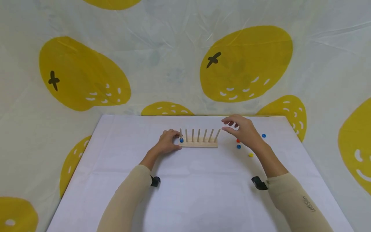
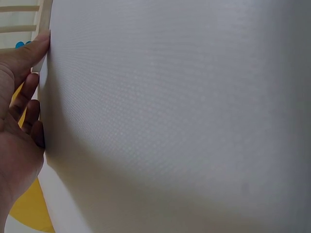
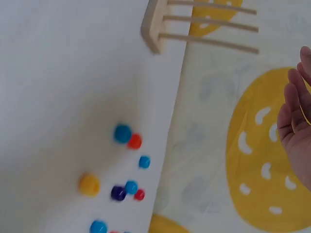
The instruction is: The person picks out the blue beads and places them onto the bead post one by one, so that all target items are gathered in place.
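A pale wooden peg board [image 1: 200, 145] with a row of several upright pegs stands toward the back of the white table. My left hand [image 1: 168, 141] holds its left end, thumb at the front edge and fingers round the back. A blue bead [image 1: 181, 140] sits low on the leftmost peg, partly covered by the thumb [image 2: 36, 48] in the left wrist view. Raised above the table beyond the board's right end, my right hand [image 1: 244, 131] has loosely bent fingers, with thumb and fingertips apart and nothing between them. Its fingertips are near the top of the rightmost peg.
Loose beads lie right of the board: a yellow bead [image 1: 250, 155], a blue bead [image 1: 239, 146], a red bead [image 1: 238, 140] beneath the right hand, and another blue bead [image 1: 263, 135]. A dark blue bead [image 3: 118, 193] shows in the right wrist view. A patterned cloth [image 1: 171, 64] hangs behind the table.
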### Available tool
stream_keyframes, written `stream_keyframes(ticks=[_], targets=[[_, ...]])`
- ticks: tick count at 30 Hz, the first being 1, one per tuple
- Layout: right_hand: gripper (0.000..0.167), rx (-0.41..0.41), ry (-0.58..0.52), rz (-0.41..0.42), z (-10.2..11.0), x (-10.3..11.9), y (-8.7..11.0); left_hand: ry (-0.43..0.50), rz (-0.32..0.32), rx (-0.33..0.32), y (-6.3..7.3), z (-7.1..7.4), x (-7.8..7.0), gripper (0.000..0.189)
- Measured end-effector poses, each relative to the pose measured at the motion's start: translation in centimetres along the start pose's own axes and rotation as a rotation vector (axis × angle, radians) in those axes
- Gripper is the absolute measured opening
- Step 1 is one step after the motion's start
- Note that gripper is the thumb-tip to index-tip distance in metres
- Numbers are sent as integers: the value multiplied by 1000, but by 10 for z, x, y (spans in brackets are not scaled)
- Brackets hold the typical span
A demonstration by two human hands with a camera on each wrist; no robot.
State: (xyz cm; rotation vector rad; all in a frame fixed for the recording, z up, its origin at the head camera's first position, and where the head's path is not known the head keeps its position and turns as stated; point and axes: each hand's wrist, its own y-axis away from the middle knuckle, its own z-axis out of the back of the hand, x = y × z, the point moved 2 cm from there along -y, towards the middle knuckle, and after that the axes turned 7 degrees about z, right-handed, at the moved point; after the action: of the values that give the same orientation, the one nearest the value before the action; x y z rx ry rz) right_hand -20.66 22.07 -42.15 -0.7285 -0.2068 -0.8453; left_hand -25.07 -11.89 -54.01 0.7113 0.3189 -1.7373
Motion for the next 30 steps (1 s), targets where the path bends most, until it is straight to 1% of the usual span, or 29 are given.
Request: stream_keyframes(ticks=[2, 4, 7, 12, 14, 16, 19, 23, 25, 27, 30], targets=[[29, -13, 20, -21, 5, -8, 10, -1, 0, 1, 0, -1, 0, 54], [29, -8, 46, -46, 8, -17, 21, 1, 0, 0, 0, -1, 0, 54], [28, 21, 70, -111, 10, -30, 37, 2, -2, -2, 1, 0, 0, 54], [28, 80, 78, -232, 9, -50, 62, 3, -12, -7, 2, 1, -1, 53], [28, 96, 78, -255, 8, -57, 71, 3, -15, -5, 1, 1, -2, 53], [27, 109, 78, -261, 5, -63, 77, 5, -16, -4, 1, 1, -2, 53], [26, 145, 70, -276, 1, -70, 85, 5, -13, -4, 0, 1, -1, 54], [25, 224, 32, -337, -6, -78, 91, 10, -2, 3, 0, 0, -1, 54], [25, 263, 21, -366, -9, -81, 93, 8, 5, 10, 0, 0, -1, 54], [25, 292, 13, -379, -12, -83, 93, 5, 8, 12, 0, -1, -1, 54], [26, 320, 25, -392, -16, -85, 94, 4, 11, 8, 1, 0, -1, 55]])
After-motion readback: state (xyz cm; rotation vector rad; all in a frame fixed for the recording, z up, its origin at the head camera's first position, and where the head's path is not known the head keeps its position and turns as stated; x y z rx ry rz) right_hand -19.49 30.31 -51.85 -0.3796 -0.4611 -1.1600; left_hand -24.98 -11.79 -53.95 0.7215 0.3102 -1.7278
